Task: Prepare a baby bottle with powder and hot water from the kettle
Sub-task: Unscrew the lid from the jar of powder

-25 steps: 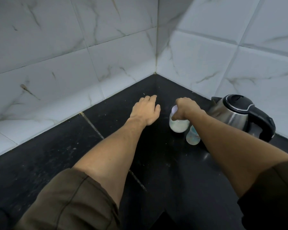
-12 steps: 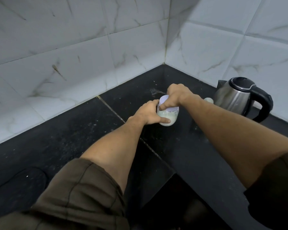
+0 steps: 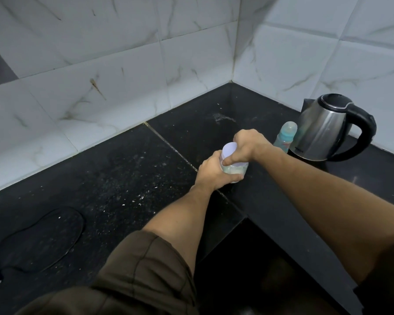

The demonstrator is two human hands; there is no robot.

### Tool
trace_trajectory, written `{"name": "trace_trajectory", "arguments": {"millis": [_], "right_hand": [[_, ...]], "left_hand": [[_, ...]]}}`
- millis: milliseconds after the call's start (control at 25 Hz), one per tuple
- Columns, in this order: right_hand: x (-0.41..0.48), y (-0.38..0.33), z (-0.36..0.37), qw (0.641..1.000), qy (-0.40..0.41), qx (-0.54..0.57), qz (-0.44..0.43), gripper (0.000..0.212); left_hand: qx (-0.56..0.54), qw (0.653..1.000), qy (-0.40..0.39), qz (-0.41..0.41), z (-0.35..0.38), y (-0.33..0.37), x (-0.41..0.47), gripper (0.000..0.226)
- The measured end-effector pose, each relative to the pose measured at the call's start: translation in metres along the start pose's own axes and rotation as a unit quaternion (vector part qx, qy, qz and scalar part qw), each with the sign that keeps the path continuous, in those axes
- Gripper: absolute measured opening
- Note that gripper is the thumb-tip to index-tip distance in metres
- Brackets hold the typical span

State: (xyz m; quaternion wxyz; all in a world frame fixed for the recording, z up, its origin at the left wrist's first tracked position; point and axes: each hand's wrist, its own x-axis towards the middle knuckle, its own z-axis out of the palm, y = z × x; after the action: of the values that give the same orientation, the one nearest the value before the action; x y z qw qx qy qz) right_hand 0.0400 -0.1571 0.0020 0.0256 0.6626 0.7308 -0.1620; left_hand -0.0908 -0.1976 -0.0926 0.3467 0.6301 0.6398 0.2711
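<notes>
A small clear powder jar (image 3: 236, 171) with a pale lilac lid (image 3: 229, 151) sits on the black counter (image 3: 127, 178) near the corner. My left hand (image 3: 212, 172) wraps round the jar's body from the left. My right hand (image 3: 248, 145) grips the lid from above, thumb against its rim. A baby bottle (image 3: 286, 137) with a clear cap and teal collar stands upright behind my right wrist, beside the steel kettle (image 3: 321, 130) with its black handle and shut lid.
White marble-look tiled walls (image 3: 123, 64) meet in a corner behind the counter. A black cable (image 3: 55, 235) loops on the counter at the near left. The counter's inner edge drops to a dark gap (image 3: 248, 269) between my arms.
My left hand reached over and took hold of the jar's body one second ago to now. The jar came a little nearer to me and left of the bottle. My right hand stays on the lid.
</notes>
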Motion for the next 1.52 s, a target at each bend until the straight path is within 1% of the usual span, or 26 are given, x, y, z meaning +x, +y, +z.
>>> {"name": "trace_trajectory", "arguments": {"millis": [240,400,560,720,800,920,1000,1080,1120,1200,1240,1320,1360,1440,1480,1520], "right_hand": [[-0.010,0.013,0.020,1.000,-0.011,0.001,-0.019,0.060],[-0.008,0.014,0.024,0.999,-0.004,0.018,-0.038,0.061],[-0.008,0.019,0.023,0.998,0.000,0.038,-0.056,0.067],[-0.005,0.022,0.024,0.996,-0.005,0.023,-0.089,0.061],[-0.004,0.022,0.019,0.992,-0.030,-0.018,-0.122,0.062],[0.002,0.021,0.010,0.976,-0.090,-0.096,-0.171,0.075],[0.004,0.021,0.007,0.968,-0.126,-0.125,-0.175,0.093],[0.005,0.020,0.006,0.975,-0.118,-0.109,-0.153,0.106],[0.005,0.019,0.004,0.983,-0.096,-0.088,-0.129,0.108],[0.002,0.013,0.001,0.994,-0.044,-0.073,-0.070,0.103],[0.000,0.009,0.000,0.995,-0.029,-0.081,-0.044,0.096],[-0.004,0.000,0.001,0.995,-0.016,-0.102,-0.017,0.075],[-0.005,-0.002,0.002,0.994,-0.015,-0.107,-0.014,0.068],[-0.007,-0.004,0.005,0.994,-0.024,-0.105,-0.024,0.059],[-0.007,-0.004,0.005,0.994,-0.033,-0.101,-0.038,0.058],[-0.007,-0.004,0.004,0.992,-0.048,-0.105,-0.058,0.061]], "left_hand": [[0.003,1.000,0.007,-0.024,0.015,-0.007,-0.014,0.088],[0.002,0.999,0.006,-0.033,0.019,-0.015,-0.011,0.085],[0.011,1.000,0.009,-0.026,0.018,-0.019,-0.006,0.083],[0.023,0.999,0.013,-0.020,0.020,-0.025,-0.002,0.084],[0.038,0.999,0.000,-0.006,0.018,-0.025,0.002,0.086],[0.068,0.997,-0.048,0.005,0.012,-0.023,0.007,0.091],[0.063,0.996,-0.061,-0.004,0.010,-0.021,0.009,0.092],[0.060,0.996,-0.062,-0.010,0.009,-0.019,0.010,0.091],[0.061,0.996,-0.063,-0.009,0.010,-0.019,0.010,0.090],[0.057,0.996,-0.066,-0.006,0.010,-0.019,0.010,0.091],[0.053,0.996,-0.068,-0.007,0.010,-0.019,0.009,0.092],[0.051,0.996,-0.071,-0.010,0.009,-0.020,0.009,0.092],[0.055,0.996,-0.074,-0.010,0.008,-0.020,0.009,0.091],[0.070,0.994,-0.079,-0.008,0.006,-0.019,0.010,0.090],[0.077,0.994,-0.081,-0.005,0.005,-0.017,0.011,0.090],[0.084,0.993,-0.084,-0.002,0.005,-0.016,0.012,0.088]]}}
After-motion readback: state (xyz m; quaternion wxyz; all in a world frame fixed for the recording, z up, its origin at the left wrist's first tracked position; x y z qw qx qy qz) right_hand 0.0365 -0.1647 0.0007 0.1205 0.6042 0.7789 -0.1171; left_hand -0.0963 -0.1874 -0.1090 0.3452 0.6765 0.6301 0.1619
